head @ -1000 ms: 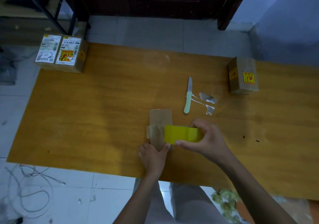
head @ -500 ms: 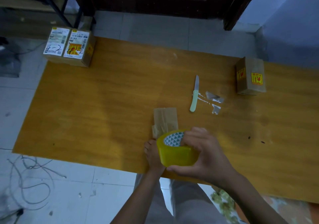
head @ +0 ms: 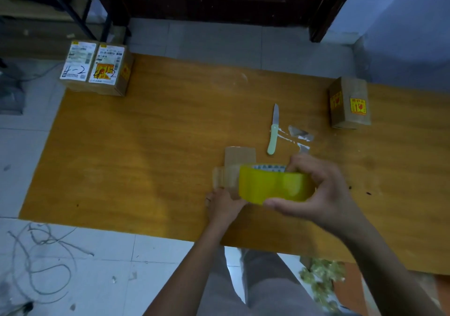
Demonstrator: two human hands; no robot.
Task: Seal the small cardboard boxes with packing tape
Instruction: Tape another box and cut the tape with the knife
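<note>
A small plain cardboard box (head: 239,156) lies near the table's front edge, mostly hidden behind the tape roll. My right hand (head: 319,191) grips a yellow roll of packing tape (head: 275,185) held above the box's near part. A clear strip of tape (head: 222,177) runs from the roll leftward over the box's left side. My left hand (head: 225,206) rests against the box's near end, holding it down. Two labelled boxes (head: 97,68) stand at the far left corner, and another box (head: 348,104) with yellow stickers stands at the far right.
A folding knife (head: 273,132) with a pale green handle lies open just beyond the box, with scraps of cut tape (head: 300,135) to its right. The orange wooden table (head: 146,145) ends close to my body. Loose cords (head: 41,262) lie on the tiled floor at left.
My right hand dipped the roll down toward me, tilted up, then brought it back level over the box. The tape strip again shows stretched to the left. My left hand stayed on the box.
</note>
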